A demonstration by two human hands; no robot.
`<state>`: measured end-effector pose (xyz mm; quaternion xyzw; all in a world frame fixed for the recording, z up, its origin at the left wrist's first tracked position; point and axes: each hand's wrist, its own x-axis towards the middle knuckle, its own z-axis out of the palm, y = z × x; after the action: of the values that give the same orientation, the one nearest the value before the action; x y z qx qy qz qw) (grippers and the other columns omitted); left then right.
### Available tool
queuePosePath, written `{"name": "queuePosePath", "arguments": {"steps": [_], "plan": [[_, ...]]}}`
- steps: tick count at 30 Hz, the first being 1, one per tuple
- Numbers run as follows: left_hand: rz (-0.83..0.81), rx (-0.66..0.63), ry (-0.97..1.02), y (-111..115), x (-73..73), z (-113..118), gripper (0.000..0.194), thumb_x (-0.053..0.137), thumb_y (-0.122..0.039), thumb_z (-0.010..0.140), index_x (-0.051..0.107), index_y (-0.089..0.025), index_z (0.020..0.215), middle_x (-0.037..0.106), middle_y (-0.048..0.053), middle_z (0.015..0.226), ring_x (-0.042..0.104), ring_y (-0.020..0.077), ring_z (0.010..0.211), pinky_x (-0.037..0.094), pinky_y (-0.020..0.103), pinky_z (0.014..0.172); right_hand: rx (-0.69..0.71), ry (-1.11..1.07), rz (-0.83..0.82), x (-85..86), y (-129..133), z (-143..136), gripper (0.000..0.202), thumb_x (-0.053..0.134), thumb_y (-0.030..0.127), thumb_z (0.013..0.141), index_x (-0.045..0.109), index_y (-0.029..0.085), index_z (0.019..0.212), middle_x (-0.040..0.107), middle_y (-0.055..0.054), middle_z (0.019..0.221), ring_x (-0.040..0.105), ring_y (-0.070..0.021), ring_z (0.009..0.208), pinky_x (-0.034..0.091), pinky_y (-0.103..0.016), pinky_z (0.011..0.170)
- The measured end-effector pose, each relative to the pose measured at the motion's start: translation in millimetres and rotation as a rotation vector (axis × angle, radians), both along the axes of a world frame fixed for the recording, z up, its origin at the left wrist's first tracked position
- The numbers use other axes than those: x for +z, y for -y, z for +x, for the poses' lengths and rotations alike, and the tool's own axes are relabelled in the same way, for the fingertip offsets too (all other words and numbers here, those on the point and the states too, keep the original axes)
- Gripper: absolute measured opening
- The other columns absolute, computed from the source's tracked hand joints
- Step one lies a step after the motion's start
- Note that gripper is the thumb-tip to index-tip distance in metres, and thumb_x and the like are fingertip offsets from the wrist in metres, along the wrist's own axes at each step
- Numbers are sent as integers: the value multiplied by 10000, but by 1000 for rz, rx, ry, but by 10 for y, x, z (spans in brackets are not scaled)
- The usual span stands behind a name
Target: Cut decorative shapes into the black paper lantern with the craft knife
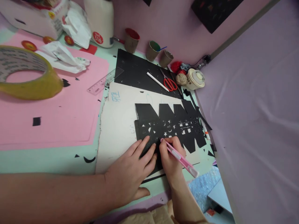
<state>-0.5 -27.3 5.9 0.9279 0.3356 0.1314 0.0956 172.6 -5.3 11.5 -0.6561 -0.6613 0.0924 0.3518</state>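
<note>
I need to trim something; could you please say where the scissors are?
In the head view, right of centre, the scissors lie on black card beside the white pen, near the twine ball.

Lower part of the cut-out black card [148, 111] is partly covered by the left hand [132, 171] and right hand [171, 157]. Tip of the pink cutter [178, 157] too small to be made out. Yellow tape roll [30, 91] is cut off by left edge; inner print unreadable. White bottle [99, 18] is cropped at top. Ruler [99, 84] markings blurred.
</note>
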Motion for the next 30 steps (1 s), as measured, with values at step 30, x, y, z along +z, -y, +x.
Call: {"name": "queuePosePath", "arguments": {"steps": [30], "plan": [[32,10,-3,22,-25,17,865,538,-755,778,554,-110,1354,453,185,1490,234,458,1435,55,519,1158,-36,-170,-73,-46,-7,21,165,561,183,822,496,215,673,540,60,568,488,-116,517,403,-238,532]]}}
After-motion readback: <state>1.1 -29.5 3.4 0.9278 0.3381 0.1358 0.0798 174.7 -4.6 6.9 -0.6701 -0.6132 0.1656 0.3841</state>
